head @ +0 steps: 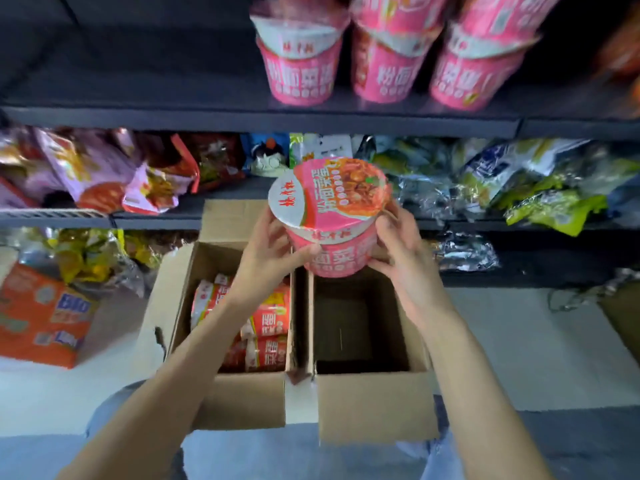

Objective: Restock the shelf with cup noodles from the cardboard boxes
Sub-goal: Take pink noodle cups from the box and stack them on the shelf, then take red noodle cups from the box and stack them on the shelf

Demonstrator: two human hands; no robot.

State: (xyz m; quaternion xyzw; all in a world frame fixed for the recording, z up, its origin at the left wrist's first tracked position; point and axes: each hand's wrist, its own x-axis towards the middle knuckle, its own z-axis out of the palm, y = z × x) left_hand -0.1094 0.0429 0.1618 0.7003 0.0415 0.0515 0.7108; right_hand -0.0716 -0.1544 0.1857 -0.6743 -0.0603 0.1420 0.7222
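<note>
A pink cup noodle (332, 216) with a white and pink lid is held upright between my left hand (273, 251) and my right hand (401, 258), above the two cardboard boxes. The left box (242, 400) holds several orange noodle cups (263, 323). The right box (377, 407) looks bare inside. On the dark upper shelf (263, 119) stand stacked pink cup noodles (301, 67) at the middle and right, while its left part shows no goods.
Snack bags (90, 168) fill the lower shelves on the left, green and silver bags (519, 188) on the right. An orange multipack (41, 317) lies on the floor at left. Another cardboard box's edge (623, 317) shows at far right.
</note>
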